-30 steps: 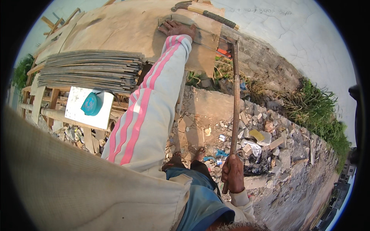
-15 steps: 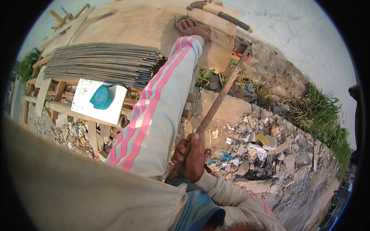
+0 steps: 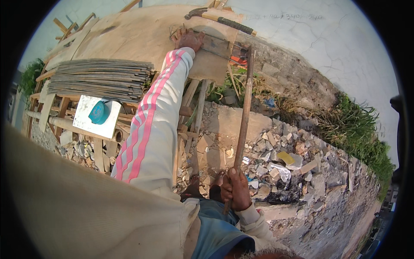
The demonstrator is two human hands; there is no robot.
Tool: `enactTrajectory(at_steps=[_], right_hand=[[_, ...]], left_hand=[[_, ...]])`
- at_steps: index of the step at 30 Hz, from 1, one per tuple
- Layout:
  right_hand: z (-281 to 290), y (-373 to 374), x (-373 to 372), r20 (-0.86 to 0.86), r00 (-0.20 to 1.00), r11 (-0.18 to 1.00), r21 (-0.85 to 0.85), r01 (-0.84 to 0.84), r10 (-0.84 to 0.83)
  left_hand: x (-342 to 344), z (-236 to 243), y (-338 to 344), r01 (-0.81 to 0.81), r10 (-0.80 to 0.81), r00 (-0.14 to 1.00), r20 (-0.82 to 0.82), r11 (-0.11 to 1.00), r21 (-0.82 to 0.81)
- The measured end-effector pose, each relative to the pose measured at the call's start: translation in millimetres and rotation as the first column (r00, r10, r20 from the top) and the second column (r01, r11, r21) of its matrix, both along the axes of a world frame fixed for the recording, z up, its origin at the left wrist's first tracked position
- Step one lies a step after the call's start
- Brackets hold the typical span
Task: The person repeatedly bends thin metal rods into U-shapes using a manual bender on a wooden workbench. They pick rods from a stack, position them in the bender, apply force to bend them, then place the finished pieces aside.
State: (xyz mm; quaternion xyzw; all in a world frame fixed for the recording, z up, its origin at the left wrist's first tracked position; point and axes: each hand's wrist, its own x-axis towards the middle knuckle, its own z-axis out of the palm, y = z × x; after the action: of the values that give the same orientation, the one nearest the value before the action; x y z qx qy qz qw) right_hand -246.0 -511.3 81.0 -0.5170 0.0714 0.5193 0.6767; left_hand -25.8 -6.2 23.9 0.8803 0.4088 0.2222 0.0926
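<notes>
My left hand (image 3: 189,39) reaches far out in a pale sleeve with pink stripes. It presses flat on a bent steel wire piece (image 3: 207,43) lying on the plywood bench (image 3: 129,36). My right hand (image 3: 235,189) is low, near my knee, closed around the bottom end of a long rusty steel rod (image 3: 244,113). The rod stands almost upright, its top near the bench's right edge. A hammer (image 3: 220,18) with a black grip lies just beyond my left hand.
A stack of straight steel rods (image 3: 101,80) lies on the bench at the left. Below it sits a white board with a teal tape measure (image 3: 99,112). Rubble and broken bricks (image 3: 284,164) cover the ground. A cracked concrete slab (image 3: 340,47) and grass (image 3: 358,129) lie to the right.
My right hand has swung the long rod from a leftward lean to nearly upright, after holding it further right a second ago. My left hand stays on the bench.
</notes>
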Motion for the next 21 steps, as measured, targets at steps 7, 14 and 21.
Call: enactTrajectory(at_steps=[7,14,21], right_hand=[[-2.6,-104.7,83.2,0.516,0.843,0.988,0.053,0.144,-0.151],[3.1,-192.3,143.3,0.864,0.499,0.919,-0.134,0.371,-0.075],[-24.6,-210.9,133.2,0.751,0.513,0.683,-0.630,0.369,0.416]], left_hand=[[-11.3,-1.5,2.9,-0.400,0.362,0.899,0.249,0.908,0.123],[-1.6,-3.6,27.9,-0.580,0.575,0.807,-0.133,0.814,-0.001],[-0.4,-21.8,74.5,-0.659,0.655,0.729,-0.200,0.750,0.056]])
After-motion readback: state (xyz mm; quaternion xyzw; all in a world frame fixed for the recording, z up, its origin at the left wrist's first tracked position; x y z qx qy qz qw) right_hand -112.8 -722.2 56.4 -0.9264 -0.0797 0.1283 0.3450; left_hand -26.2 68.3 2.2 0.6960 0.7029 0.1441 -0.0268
